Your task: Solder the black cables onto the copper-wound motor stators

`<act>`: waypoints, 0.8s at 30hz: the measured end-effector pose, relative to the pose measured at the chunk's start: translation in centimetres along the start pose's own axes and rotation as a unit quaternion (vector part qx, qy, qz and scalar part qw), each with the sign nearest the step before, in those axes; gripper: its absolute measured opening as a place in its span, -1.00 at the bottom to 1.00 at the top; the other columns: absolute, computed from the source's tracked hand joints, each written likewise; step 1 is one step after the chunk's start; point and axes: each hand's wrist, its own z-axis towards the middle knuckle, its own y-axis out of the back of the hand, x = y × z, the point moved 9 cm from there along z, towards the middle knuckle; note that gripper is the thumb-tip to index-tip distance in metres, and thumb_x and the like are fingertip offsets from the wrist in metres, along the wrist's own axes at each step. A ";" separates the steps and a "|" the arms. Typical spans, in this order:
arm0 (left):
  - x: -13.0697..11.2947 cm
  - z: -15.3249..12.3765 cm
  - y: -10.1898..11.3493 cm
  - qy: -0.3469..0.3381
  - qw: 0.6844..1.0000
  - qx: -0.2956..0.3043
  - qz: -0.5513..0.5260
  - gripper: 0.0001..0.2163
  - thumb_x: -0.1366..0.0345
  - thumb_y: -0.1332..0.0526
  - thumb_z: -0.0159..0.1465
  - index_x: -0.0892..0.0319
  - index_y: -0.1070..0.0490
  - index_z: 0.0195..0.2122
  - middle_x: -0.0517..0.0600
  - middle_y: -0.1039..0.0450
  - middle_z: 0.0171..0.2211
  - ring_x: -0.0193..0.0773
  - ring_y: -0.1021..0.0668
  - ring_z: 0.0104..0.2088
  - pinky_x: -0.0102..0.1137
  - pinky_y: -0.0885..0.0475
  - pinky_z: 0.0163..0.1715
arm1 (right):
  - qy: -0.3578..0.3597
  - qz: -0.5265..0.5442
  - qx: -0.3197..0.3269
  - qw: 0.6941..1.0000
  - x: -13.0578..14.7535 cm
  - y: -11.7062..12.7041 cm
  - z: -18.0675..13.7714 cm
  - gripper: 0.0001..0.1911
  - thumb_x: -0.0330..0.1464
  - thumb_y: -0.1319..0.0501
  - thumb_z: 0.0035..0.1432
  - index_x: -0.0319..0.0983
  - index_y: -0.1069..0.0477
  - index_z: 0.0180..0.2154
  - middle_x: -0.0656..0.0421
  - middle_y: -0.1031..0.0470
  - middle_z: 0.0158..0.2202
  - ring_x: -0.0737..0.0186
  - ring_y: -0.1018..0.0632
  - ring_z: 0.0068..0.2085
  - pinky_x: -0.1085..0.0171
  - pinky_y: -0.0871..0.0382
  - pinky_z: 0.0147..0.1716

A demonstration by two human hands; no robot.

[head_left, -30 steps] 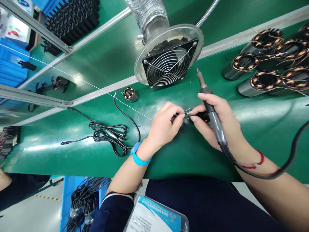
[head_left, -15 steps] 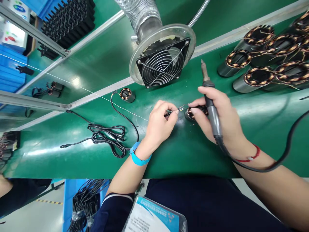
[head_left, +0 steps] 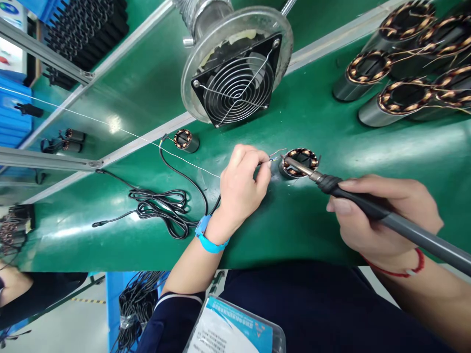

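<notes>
My left hand (head_left: 243,184) is closed in a pinch on thin wires (head_left: 274,156) that lead to a small copper-wound stator (head_left: 300,162) standing on the green bench. My right hand (head_left: 382,215) is wrapped round the grey handle of a soldering iron (head_left: 368,206), held like a pen. The iron's metal tip lies across the stator's near rim and points at the wire ends. A thin strand of solder wire (head_left: 165,149) runs from the upper left toward my left hand.
A fume extractor fan (head_left: 237,81) on a ribbed duct stands behind the stator. Several larger stators (head_left: 401,95) lie at the upper right. A smaller stator (head_left: 185,140) with a coiled black cable (head_left: 162,206) sits to the left. Another person's dark sleeve (head_left: 33,289) shows at the lower left.
My right hand has let go of the stator, drawn back to the right and swung the iron down, so its tip now points left at the stator instead of upward.
</notes>
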 end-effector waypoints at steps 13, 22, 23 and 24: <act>-0.2 -0.1 0.0 -0.009 1.000 0.001 0.009 -0.90 0.43 -0.13 0.31 0.15 -0.36 -0.35 0.01 -0.38 -0.29 -0.30 -0.42 -0.26 -0.43 -0.33 -0.36 | -0.016 -0.005 0.018 1.000 -0.2 -0.3 -0.5 -0.85 -0.29 -0.35 0.19 -0.17 -0.50 -0.20 0.21 -0.56 -0.44 0.25 -0.58 -0.52 0.31 -0.42 -0.59; -0.5 -0.2 0.2 -0.017 1.000 -0.018 0.014 -0.89 0.43 -0.11 0.33 0.17 -0.36 -0.34 0.01 -0.36 -0.28 -0.32 -0.41 -0.25 -0.47 -0.29 -0.41 | 0.004 -0.037 -0.002 0.999 -0.1 0.1 0.0 -0.83 -0.25 -0.35 0.19 -0.21 -0.50 -0.26 0.18 -0.57 -0.45 0.27 -0.60 -0.50 0.35 -0.44 -0.57; -0.5 -0.1 0.2 -0.020 1.000 -0.020 0.011 -0.89 0.44 -0.12 0.33 0.17 -0.36 -0.34 0.01 -0.36 -0.28 -0.32 -0.41 -0.25 -0.47 -0.28 -0.41 | 0.004 -0.037 -0.003 0.999 -0.1 0.1 0.0 -0.83 -0.24 -0.35 0.19 -0.21 -0.50 -0.26 0.18 -0.57 -0.45 0.27 -0.59 -0.51 0.34 -0.43 -0.58; -0.6 -0.1 0.2 -0.022 0.999 -0.021 0.008 -0.89 0.44 -0.12 0.33 0.17 -0.36 -0.34 0.01 -0.36 -0.28 -0.32 -0.42 -0.25 -0.47 -0.28 -0.41 | 0.004 -0.036 -0.005 0.999 -0.1 0.2 0.0 -0.83 -0.24 -0.35 0.20 -0.20 -0.50 -0.26 0.19 -0.56 -0.46 0.26 -0.59 -0.52 0.33 -0.42 -0.59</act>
